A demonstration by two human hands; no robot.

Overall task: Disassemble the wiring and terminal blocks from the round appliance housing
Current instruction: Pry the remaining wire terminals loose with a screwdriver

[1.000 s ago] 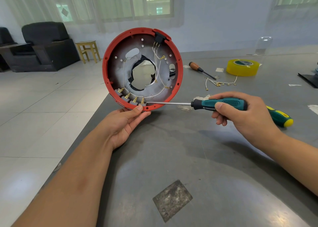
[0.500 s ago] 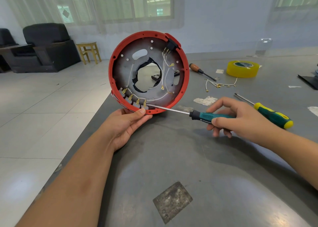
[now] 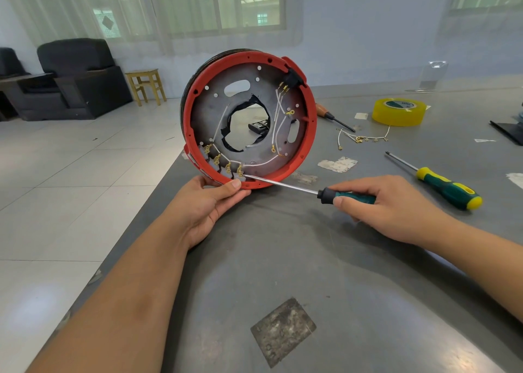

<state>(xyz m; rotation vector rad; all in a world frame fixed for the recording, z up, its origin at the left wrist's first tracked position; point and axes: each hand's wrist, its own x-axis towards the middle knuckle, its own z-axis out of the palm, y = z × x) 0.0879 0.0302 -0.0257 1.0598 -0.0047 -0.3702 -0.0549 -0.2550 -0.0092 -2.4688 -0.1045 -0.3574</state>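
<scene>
We see a grey table (image 3: 325, 273), its left edge falling to tiled floor. Near that edge the left hand (image 3: 206, 205) holds the round red housing (image 3: 195, 95) upright by its lower rim. The right hand (image 3: 393, 205) grips a teal screwdriver (image 3: 283, 186), tip at the terminal blocks (image 3: 223, 164). A spare screwdriver (image 3: 447, 187) lies rightward.

Both forearms enter from the lower edge, bare from elbow to wrist, with no sleeve in view. The left hand (image 3: 208, 203) and right hand (image 3: 387, 208) are ungloved. Fingernails are short and plain; fingers and wrists are unadorned.
</scene>
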